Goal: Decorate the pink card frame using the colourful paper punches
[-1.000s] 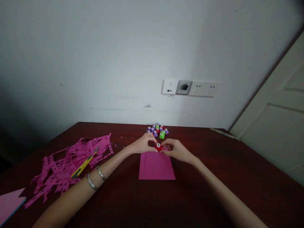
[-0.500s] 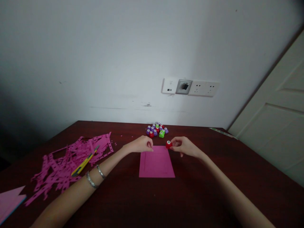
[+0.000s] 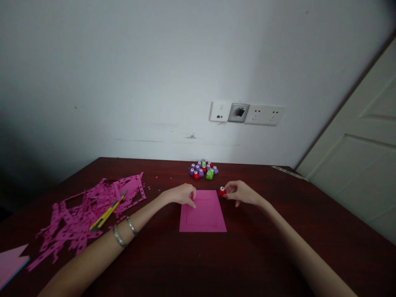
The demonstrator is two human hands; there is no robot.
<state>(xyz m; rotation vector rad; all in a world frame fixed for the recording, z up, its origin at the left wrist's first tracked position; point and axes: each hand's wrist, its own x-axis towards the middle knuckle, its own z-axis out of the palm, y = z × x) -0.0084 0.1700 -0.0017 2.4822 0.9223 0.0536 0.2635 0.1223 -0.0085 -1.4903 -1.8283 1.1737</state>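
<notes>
We look down at a dark reddish-brown desk (image 3: 201, 266) pushed against a pale wall (image 3: 148, 78), with both our bare hands over its middle. Between them, flat on the desk, lies a sheet of bright pink paper (image 3: 204, 214) with a faint rectangular outline inside its edges.

Our right hand (image 3: 243, 193) is just beyond the sheet's upper right corner. Its thumb and forefinger are clamped on the right side of a small red piece (image 3: 222, 192) with a round white top and a dark centre. The piece is upright, beside that corner; we cannot tell whether it touches the desk.

Our left hand (image 3: 183, 194) is at the sheet's upper left, its fingers curled inward and its thumb pointing down over the paper. We cannot tell whether those fingers grip the edge. Two silver bangles (image 3: 118, 236) circle this forearm.

Beyond the sheet, near the wall, a tight cluster of similar small pieces (image 3: 209, 175) stands in purple, red and green. To our left spreads a tangle of pink paper scraps (image 3: 89, 208), many punched with holes, and a yellow utility knife (image 3: 108, 211) lies on top. Light pink paper (image 3: 10, 262) shows at the lower left corner.
</notes>
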